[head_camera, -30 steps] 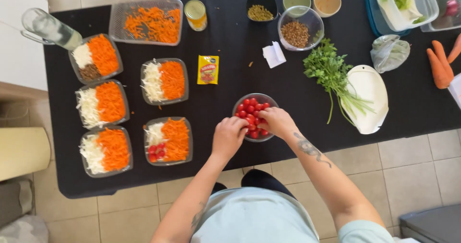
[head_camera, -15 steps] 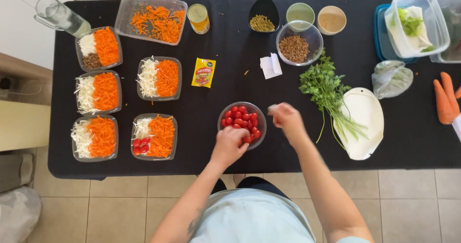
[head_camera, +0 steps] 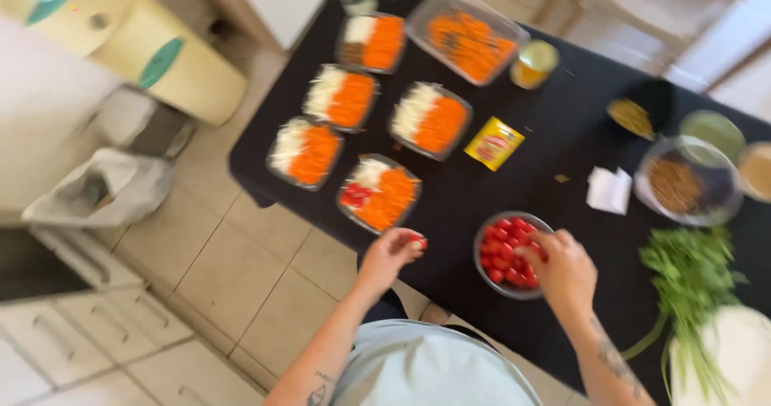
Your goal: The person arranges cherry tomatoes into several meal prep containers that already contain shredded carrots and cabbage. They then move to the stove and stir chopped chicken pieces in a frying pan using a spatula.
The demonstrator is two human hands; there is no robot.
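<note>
A glass bowl of cherry tomatoes stands near the front edge of the black table. My right hand rests over the bowl's right side, fingers in among the tomatoes. My left hand holds a cherry tomato at its fingertips, between the bowl and the nearest meal container. That container holds shredded carrot, white shreds and a few tomatoes. Several similar containers with carrot and white shreds lie beyond it.
A yellow packet, a folded white paper, a bowl of brown grains, small bowls, a large carrot tub and green herbs on a white board share the table. A bin and bag stand on the tiled floor at left.
The view has swung left and tilted. My left hand has left the bowl toward the nearest container with a tomato. My right hand has returned to the bowl.
</note>
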